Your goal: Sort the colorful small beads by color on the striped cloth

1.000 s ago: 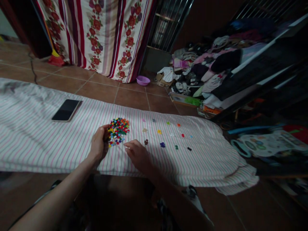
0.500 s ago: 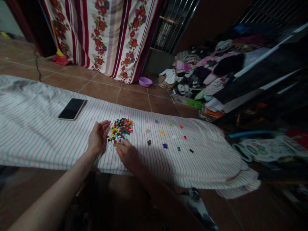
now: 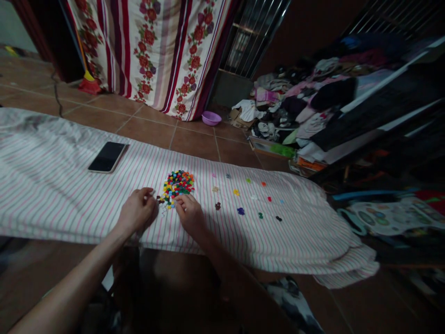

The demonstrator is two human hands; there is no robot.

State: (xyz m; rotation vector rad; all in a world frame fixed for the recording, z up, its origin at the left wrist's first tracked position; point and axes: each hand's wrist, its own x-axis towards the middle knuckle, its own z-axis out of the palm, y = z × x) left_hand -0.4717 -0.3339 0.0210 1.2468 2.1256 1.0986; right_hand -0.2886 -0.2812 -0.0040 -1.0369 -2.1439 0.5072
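Note:
A heap of small multicoloured pieces (image 3: 179,183) lies on the striped cloth (image 3: 292,241). At its near right edge my right hand (image 3: 189,213) has thumb and fingertips pinched together; whatever is between them is too small to name. My left hand (image 3: 137,211) rests left of the heap with its fingers curled in, and its contents are hidden. To the right of the heap, small groups sorted by colour lie apart, among them yellow pieces (image 3: 236,192), brown pieces (image 3: 217,206), dark blue pieces (image 3: 240,211), green pieces (image 3: 260,215) and black pieces (image 3: 278,218).
A phone (image 3: 107,157) lies on the cloth at the left. Beyond the cloth are a purple basin (image 3: 211,118) on the tiled floor, a flowered curtain (image 3: 160,51), a red broom (image 3: 89,84) and piled clothes (image 3: 295,97) at the right.
My left hand has drawn back slightly toward me and its fingers have curled in. My right hand has moved a little right and up, along the heap's near edge. The view has shifted slightly.

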